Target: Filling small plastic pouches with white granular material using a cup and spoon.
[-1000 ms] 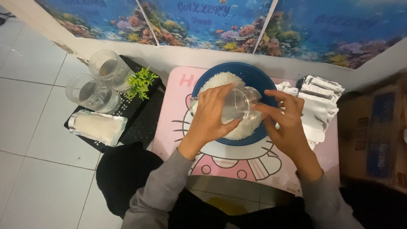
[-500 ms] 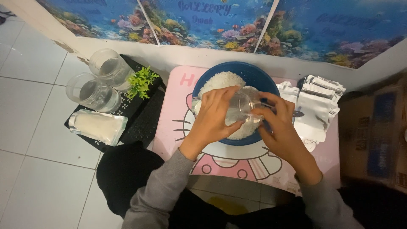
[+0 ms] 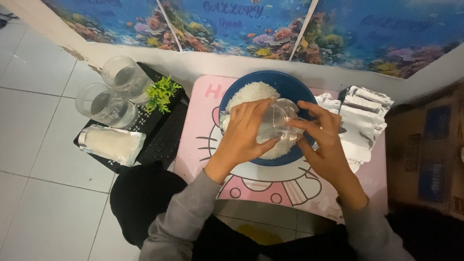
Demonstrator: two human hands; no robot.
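Head view: left hand [image 3: 244,133] and right hand [image 3: 321,137] both grip a clear plastic jar [image 3: 275,123], tilted over a round blue bowl [image 3: 290,84] of white rice [image 3: 253,92]. It seems a scooping step; levelling needs care.

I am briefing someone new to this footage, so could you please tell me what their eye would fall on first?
First, the left hand and right hand holding a clear plastic container on its side over a blue bowl of white grains, on a pink table. To the left, two clear jars stand on a black tray beside a small green plant. Behind runs a bright coral-reef backdrop.
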